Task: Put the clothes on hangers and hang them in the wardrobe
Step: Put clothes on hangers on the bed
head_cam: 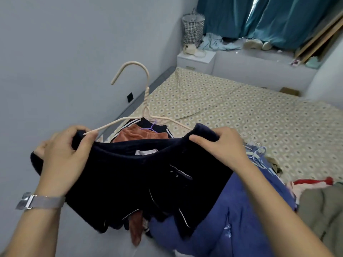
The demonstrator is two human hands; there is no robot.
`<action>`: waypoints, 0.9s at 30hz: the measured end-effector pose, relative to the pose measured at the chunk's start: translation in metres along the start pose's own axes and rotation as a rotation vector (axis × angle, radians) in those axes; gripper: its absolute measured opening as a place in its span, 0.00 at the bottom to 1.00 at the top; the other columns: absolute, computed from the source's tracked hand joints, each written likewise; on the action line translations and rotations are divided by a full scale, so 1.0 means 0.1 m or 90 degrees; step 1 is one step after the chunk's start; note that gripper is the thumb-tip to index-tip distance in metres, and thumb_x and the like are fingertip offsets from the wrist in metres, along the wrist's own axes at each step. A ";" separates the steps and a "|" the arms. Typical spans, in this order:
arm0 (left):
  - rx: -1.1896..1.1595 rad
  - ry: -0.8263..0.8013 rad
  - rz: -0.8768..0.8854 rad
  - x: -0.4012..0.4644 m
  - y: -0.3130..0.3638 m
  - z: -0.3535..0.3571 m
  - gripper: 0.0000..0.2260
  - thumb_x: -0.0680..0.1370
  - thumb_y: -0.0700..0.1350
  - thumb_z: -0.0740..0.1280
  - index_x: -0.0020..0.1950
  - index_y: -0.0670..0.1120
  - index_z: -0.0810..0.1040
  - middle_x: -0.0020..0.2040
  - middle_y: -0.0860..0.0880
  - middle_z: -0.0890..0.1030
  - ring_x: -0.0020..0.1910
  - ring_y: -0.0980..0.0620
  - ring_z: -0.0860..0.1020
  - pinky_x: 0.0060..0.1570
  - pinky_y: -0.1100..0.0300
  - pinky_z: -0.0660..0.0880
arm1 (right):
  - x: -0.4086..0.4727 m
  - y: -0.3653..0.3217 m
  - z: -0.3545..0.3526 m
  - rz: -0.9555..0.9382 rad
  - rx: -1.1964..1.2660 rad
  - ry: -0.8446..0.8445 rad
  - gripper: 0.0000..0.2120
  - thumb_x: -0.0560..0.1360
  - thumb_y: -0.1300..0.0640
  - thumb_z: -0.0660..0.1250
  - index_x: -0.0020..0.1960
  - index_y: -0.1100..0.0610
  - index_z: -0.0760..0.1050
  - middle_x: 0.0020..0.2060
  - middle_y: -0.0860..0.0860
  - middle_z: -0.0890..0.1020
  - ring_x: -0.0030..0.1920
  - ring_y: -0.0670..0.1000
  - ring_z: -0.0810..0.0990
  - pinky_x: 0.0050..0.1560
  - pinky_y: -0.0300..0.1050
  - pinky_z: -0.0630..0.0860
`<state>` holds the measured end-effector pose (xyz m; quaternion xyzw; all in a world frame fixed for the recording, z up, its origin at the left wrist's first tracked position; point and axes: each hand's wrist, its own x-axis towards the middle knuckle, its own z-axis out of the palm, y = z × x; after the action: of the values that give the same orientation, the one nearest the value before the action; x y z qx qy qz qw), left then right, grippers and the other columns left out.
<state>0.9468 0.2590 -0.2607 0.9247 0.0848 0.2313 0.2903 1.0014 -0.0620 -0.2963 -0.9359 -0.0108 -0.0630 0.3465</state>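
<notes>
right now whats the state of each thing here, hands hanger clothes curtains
left hand: gripping the garment's left shoulder
right hand: gripping its right shoulder
cream hanger: upright, both arms inside the garment, hook free
dark navy garment: held up, hanging off the hanger
blue garment: crumpled on the bed
teal curtains: mostly drawn, narrow gap
laundry basket: upright

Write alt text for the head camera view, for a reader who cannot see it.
Two hands stretch a dark navy garment onto a cream hanger: the left hand grips one shoulder end, the right hand the other. Below lies a bed with a patterned sheet and a pile of clothes.
</notes>
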 end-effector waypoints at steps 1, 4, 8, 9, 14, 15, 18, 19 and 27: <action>-0.010 -0.012 0.007 -0.06 0.07 -0.06 0.14 0.72 0.64 0.56 0.42 0.57 0.74 0.40 0.58 0.77 0.52 0.46 0.76 0.63 0.40 0.65 | -0.12 -0.02 -0.10 0.011 -0.005 0.016 0.34 0.61 0.28 0.67 0.27 0.60 0.64 0.20 0.49 0.64 0.25 0.46 0.65 0.29 0.47 0.62; -0.040 -0.044 0.042 -0.21 0.27 -0.20 0.17 0.70 0.66 0.56 0.43 0.57 0.75 0.44 0.55 0.79 0.53 0.47 0.77 0.63 0.39 0.65 | -0.53 -0.07 -0.39 0.055 -0.003 0.081 0.34 0.61 0.29 0.66 0.29 0.62 0.70 0.20 0.49 0.67 0.26 0.47 0.68 0.31 0.48 0.66; -0.087 -0.094 0.097 -0.51 0.44 -0.38 0.14 0.70 0.67 0.56 0.42 0.61 0.74 0.44 0.54 0.80 0.52 0.50 0.76 0.64 0.43 0.64 | -1.28 -0.11 -0.71 0.113 0.007 0.166 0.20 0.64 0.39 0.72 0.26 0.51 0.71 0.19 0.40 0.72 0.27 0.40 0.68 0.30 0.44 0.65; -0.096 -0.104 0.114 -0.62 0.48 -0.41 0.13 0.70 0.67 0.56 0.42 0.62 0.74 0.43 0.55 0.80 0.51 0.52 0.76 0.63 0.45 0.64 | -1.48 -0.09 -0.75 0.126 0.006 0.182 0.17 0.64 0.40 0.74 0.27 0.50 0.74 0.19 0.40 0.72 0.29 0.41 0.71 0.32 0.44 0.65; -0.159 -0.200 0.162 -1.16 0.63 -0.35 0.12 0.68 0.67 0.57 0.41 0.63 0.75 0.39 0.66 0.77 0.47 0.59 0.73 0.61 0.47 0.64 | -2.44 0.16 -0.83 0.234 -0.032 0.290 0.28 0.57 0.30 0.69 0.35 0.56 0.79 0.26 0.47 0.79 0.35 0.50 0.79 0.38 0.49 0.73; -0.178 -0.220 0.167 -1.27 0.67 -0.30 0.12 0.68 0.67 0.58 0.42 0.63 0.75 0.39 0.66 0.78 0.46 0.59 0.73 0.61 0.44 0.65 | -2.62 0.21 -0.85 0.266 -0.033 0.311 0.32 0.55 0.28 0.66 0.36 0.57 0.78 0.27 0.49 0.79 0.35 0.50 0.79 0.39 0.50 0.74; -0.223 -0.257 0.186 -1.58 0.90 -0.17 0.08 0.68 0.63 0.63 0.43 0.64 0.75 0.39 0.65 0.79 0.43 0.60 0.72 0.61 0.47 0.65 | -3.15 0.37 -0.97 0.338 -0.041 0.366 0.32 0.53 0.28 0.66 0.33 0.59 0.74 0.25 0.52 0.74 0.31 0.49 0.74 0.35 0.48 0.71; -0.230 -0.263 0.198 -1.66 1.00 -0.13 0.05 0.68 0.61 0.64 0.40 0.63 0.75 0.36 0.63 0.78 0.42 0.60 0.71 0.58 0.51 0.63 | -3.29 0.40 -1.03 0.355 -0.050 0.382 0.31 0.54 0.30 0.69 0.32 0.59 0.73 0.24 0.52 0.72 0.29 0.48 0.72 0.34 0.46 0.69; -0.285 -0.361 0.290 -2.29 2.03 0.24 0.11 0.66 0.67 0.59 0.37 0.63 0.75 0.36 0.66 0.78 0.42 0.63 0.75 0.59 0.46 0.66 | -4.24 0.83 -1.74 0.457 -0.007 0.484 0.21 0.62 0.40 0.76 0.33 0.55 0.73 0.27 0.51 0.76 0.34 0.53 0.75 0.35 0.49 0.71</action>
<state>0.7619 0.0143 -0.2473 0.8609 -0.2568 0.0388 0.4375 0.5673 -0.2281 -0.2717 -0.7934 0.4376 -0.2759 0.3209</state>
